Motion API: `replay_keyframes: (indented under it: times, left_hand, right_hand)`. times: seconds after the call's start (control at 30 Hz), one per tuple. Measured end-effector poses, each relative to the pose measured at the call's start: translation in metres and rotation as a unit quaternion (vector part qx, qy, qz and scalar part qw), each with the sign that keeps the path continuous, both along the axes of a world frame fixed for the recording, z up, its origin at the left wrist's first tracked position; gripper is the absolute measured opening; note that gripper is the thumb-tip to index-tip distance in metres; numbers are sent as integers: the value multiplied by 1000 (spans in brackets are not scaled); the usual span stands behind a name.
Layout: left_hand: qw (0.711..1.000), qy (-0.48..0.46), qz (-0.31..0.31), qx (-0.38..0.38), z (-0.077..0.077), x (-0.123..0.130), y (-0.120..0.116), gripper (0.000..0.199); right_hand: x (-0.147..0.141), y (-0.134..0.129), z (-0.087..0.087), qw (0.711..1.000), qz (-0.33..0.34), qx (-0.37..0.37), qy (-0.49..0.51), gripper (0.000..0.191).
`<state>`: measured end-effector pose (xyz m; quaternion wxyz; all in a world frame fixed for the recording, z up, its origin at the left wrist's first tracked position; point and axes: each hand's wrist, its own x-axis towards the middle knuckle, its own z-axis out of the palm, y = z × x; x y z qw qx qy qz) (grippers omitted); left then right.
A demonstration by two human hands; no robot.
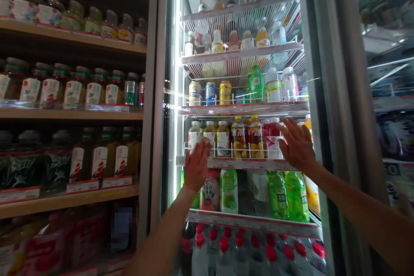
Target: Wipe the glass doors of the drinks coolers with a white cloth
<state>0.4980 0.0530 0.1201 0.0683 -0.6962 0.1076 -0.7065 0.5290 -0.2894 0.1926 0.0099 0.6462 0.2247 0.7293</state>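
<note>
Both my arms reach toward a lit drinks fridge stocked with bottles and cans. My left hand [197, 164] is raised with its fingers stretched out, in front of the shelf rail below the tea bottles [223, 139]. Off to the right, my right hand [296, 144] spreads its fingers before the red drink bottles [273, 138]. Neither hand holds anything. Whether either one touches a bottle or the shelf I cannot tell. Between the hands stand dark tea bottles with yellow caps [255, 137]. Large green bottles [296, 196] stand on the shelf below.
Cans [225, 92] and a green bottle [256, 84] stand one shelf up. Red-capped clear bottles [239, 254] fill the bottom. Metal door frames [347, 95] flank the opening. To the left, wooden shelves [74, 114] hold rows of jars and bottles.
</note>
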Motion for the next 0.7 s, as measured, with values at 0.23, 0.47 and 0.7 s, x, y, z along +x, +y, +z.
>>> replay_keyframes:
  times: [0.23,0.47,0.7]
  left_hand:
    - [997,11,-14,-74,-7,-2,-23,48]
    - [998,45,-15,36,-25,-5,4,44]
    - [972,-39,-23,-231,-23,-1,-1,48]
  right_hand:
    - [-1,2,-1,1000,-4,7,5,41]
    - [2,-2,-1,1000,11,-3,7,44]
    - [4,-1,-2,1000,17,13,21,45]
